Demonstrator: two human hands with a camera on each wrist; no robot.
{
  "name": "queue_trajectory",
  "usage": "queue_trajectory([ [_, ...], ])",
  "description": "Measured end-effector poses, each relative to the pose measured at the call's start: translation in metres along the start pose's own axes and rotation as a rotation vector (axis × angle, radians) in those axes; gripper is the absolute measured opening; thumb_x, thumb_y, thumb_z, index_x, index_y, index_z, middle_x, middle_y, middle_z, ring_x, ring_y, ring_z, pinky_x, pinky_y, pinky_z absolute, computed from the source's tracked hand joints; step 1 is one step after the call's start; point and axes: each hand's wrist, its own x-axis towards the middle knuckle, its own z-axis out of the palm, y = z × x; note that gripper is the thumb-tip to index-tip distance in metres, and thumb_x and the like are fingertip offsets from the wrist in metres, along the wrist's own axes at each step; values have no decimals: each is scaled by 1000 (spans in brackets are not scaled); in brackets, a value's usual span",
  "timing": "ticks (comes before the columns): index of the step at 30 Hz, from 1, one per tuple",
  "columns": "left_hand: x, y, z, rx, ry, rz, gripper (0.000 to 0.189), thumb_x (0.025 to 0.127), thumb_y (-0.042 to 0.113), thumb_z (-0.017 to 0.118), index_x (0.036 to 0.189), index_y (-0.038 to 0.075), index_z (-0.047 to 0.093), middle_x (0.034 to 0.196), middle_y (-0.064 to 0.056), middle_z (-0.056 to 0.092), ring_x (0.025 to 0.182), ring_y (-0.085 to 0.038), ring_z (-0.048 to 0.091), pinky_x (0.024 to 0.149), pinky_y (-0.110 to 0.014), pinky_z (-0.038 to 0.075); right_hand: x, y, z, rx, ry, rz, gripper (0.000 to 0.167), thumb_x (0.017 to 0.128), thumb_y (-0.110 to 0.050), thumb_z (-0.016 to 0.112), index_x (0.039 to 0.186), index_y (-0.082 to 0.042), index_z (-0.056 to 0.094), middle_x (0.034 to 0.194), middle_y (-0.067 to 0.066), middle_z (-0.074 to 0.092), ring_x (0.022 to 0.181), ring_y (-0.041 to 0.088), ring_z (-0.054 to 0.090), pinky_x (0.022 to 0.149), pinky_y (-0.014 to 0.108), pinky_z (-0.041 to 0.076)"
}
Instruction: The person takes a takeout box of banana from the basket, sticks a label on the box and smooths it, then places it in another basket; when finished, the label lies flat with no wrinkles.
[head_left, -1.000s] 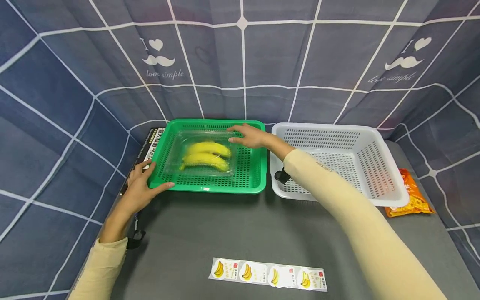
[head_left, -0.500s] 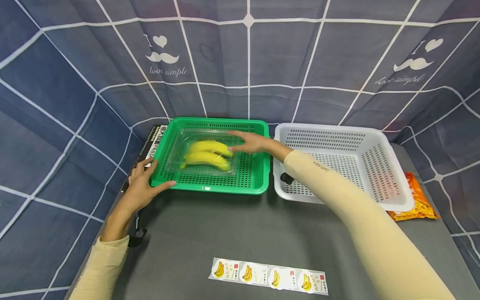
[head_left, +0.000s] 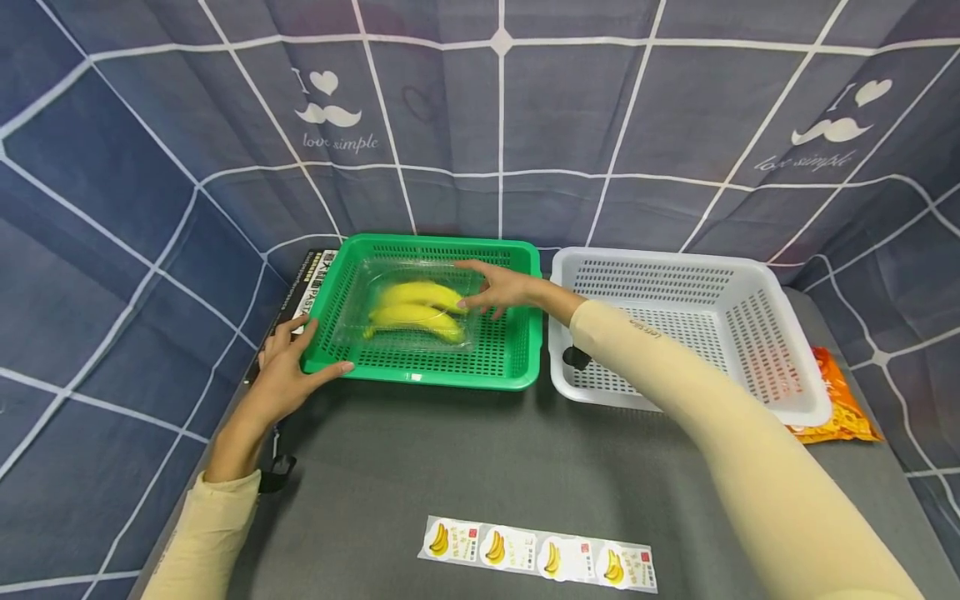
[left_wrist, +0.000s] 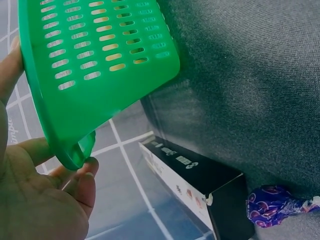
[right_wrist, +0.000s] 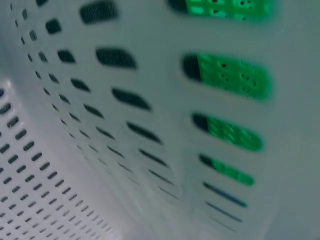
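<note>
A clear plastic box (head_left: 352,312) with yellow bananas (head_left: 420,321) inside lies in the green basket (head_left: 517,350). My left hand (head_left: 279,375) holds the basket's left front corner. In the left wrist view, the left hand (left_wrist: 45,195) has its fingers curled round the green rim (left_wrist: 45,120). My right hand (head_left: 504,287) reaches over the basket and touches the right end of the plastic box, with forefinger and thumb spread apart. In the right wrist view this hand is out of sight. Its camera faces the slotted wall of the white basket (right_wrist: 150,115).
The white basket (head_left: 813,408) stands right of the green one, under my right forearm. An orange snack bag (head_left: 843,408) lies beyond it. A black box (left_wrist: 220,190) and a purple wrapper (left_wrist: 270,205) are at the left. A strip of banana stickers (head_left: 536,554) lies in front.
My right hand has come down a little onto the right end of the plastic box, its other fingers now lower. My left hand keeps its place on the basket. The head view has shifted slightly.
</note>
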Motion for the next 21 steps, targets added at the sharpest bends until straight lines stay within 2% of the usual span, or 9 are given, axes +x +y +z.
queue_trajectory([
  [6,0,1,0,0,-9,-8,97,84,45,75,153,-3,25,152,-27,22,130,-52,23,97,-68,16,0,0,2,213,9,33,80,94,-10,65,155,-37,20,140,24,45,106,35,63,89,54,53],
  [10,0,0,0,-2,-14,-11,97,85,45,74,153,-3,24,153,-27,21,131,-52,23,98,-68,15,-2,2,2,278,13,53,80,95,-4,62,155,-39,21,146,19,38,98,30,62,84,50,56],
  [12,0,0,1,-5,-16,-10,97,85,46,74,153,-3,24,153,-27,21,131,-51,23,98,-68,15,-4,2,2,297,14,60,80,95,-1,60,155,-39,21,145,19,39,91,27,60,83,49,57],
  [17,0,-1,2,1,-14,-10,97,85,46,74,153,-3,24,154,-27,21,133,-52,21,100,-70,14,-11,-1,5,317,32,56,81,94,1,58,155,-37,21,115,21,52,79,23,55,82,50,57],
  [21,-1,-1,2,2,-9,-12,97,85,45,74,153,-2,24,153,-28,21,134,-53,20,100,-70,13,-11,-1,8,320,51,43,80,94,1,58,155,-37,22,100,17,53,76,22,54,79,50,57],
])
